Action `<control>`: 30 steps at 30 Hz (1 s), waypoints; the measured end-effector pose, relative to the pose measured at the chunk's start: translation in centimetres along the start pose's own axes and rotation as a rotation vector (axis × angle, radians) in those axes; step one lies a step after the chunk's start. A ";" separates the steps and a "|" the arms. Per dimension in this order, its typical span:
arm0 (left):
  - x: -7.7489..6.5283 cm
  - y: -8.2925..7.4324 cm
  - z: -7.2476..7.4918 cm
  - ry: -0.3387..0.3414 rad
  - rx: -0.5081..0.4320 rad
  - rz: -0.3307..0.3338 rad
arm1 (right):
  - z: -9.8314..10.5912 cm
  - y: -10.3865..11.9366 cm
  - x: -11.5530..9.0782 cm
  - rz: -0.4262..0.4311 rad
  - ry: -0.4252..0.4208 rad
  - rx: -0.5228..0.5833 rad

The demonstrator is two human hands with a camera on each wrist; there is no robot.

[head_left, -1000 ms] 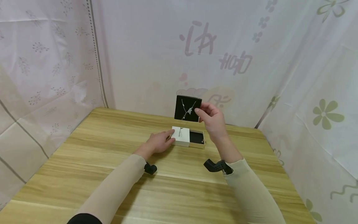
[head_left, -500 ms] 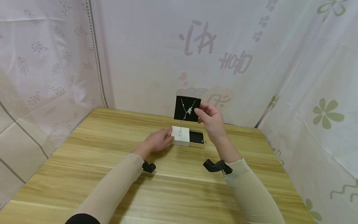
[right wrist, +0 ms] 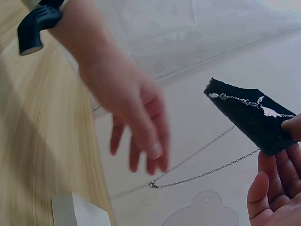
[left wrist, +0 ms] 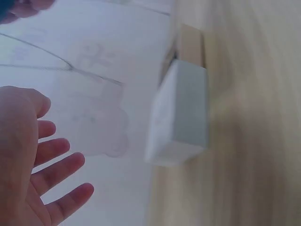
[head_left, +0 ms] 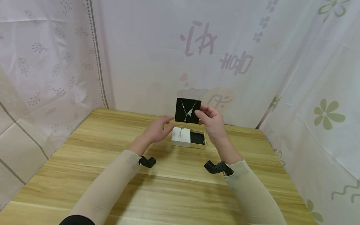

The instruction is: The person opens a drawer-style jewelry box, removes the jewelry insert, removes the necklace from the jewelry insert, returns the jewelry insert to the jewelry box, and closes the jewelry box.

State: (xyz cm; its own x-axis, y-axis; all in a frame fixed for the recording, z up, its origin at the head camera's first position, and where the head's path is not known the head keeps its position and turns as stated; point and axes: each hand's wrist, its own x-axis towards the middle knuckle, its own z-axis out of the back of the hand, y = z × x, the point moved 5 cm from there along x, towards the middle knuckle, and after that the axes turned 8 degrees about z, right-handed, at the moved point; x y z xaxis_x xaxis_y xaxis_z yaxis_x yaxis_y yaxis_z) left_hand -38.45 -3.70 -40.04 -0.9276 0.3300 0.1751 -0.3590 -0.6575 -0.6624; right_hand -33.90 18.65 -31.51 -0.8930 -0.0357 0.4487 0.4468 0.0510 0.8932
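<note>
My right hand [head_left: 212, 121] pinches the right edge of a black jewelry pad [head_left: 179, 116], held upright above the table. A silver necklace [head_left: 189, 112] with a pale pendant is strung on the pad's front. Its chain [right wrist: 207, 177] hangs in a loop below, ending at a clasp in the right wrist view. My left hand [head_left: 155, 130] hovers at the pad's lower left, fingers spread and holding nothing; in the right wrist view it is apart from pad and chain. Below stands a white box sleeve [head_left: 181, 137] with its drawer [head_left: 198, 146] pulled partly out to the right.
Inside the drawer lies a black lining [head_left: 197, 137] with a tiny bright spot at its right. The wooden table [head_left: 180, 187] ends at a patterned curtain [head_left: 140, 62] behind, and more curtain hangs at both sides.
My left hand has let go of the white box sleeve and risen toward the pad. The right hand has lowered the pad slightly; the box stays in place.
</note>
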 end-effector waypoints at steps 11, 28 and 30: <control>-1.1 -4.5 4.5 -0.257 -0.103 -0.211 | 0.0 0.0 -0.2 0.003 0.007 -0.006; -3.7 -10.4 7.1 -0.590 0.025 -0.529 | -0.1 -0.7 -0.4 0.012 0.022 -0.008; -3.8 -10.6 6.7 -0.579 0.063 -0.551 | -0.1 -0.8 -0.4 0.014 0.023 -0.002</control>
State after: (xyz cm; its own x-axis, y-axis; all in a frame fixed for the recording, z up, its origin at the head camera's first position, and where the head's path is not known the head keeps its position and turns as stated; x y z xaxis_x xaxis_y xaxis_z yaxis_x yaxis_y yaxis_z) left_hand -31.80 -2.49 -28.79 -0.5157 0.2258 0.8265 -0.7701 -0.5449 -0.3316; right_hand -33.86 18.50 -32.37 -0.8851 -0.0578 0.4618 0.4595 0.0499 0.8868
